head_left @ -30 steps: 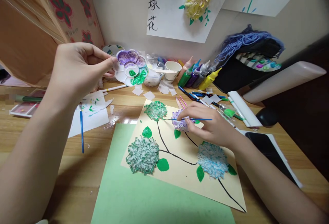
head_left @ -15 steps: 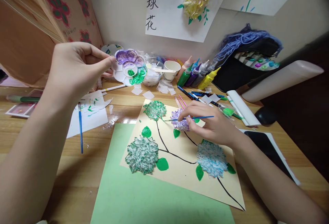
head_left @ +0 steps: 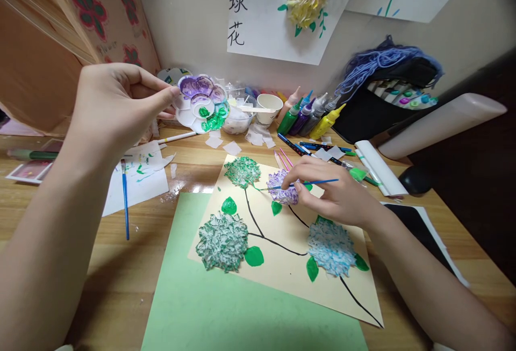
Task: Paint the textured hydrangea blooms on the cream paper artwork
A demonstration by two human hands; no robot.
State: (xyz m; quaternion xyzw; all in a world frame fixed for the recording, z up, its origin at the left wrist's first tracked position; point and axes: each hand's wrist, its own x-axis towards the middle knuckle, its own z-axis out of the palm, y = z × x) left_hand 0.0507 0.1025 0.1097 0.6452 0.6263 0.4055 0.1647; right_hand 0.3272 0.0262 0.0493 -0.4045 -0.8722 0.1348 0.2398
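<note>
My left hand pinches the edge of a flower-shaped paint palette, raised above the table and smeared with purple and green paint. In my right hand is a thin blue paintbrush. Its tip meets the cream paper at a fine green line beside the green paper flower. Purple, blue-white and dark green-white textured flowers also sit on this paper, with black stems and painted green leaves. Under the paper lies a light green sheet.
A second blue brush rests on paint-marked scrap paper at left. Behind stand a paper cup and several paint bottles. Pens, a white roll and a black flat object lie to the right.
The brush tip has moved slightly right, and the green line beside the green flower is a little longer. The left hand still holds the palette in nearly the same place.
</note>
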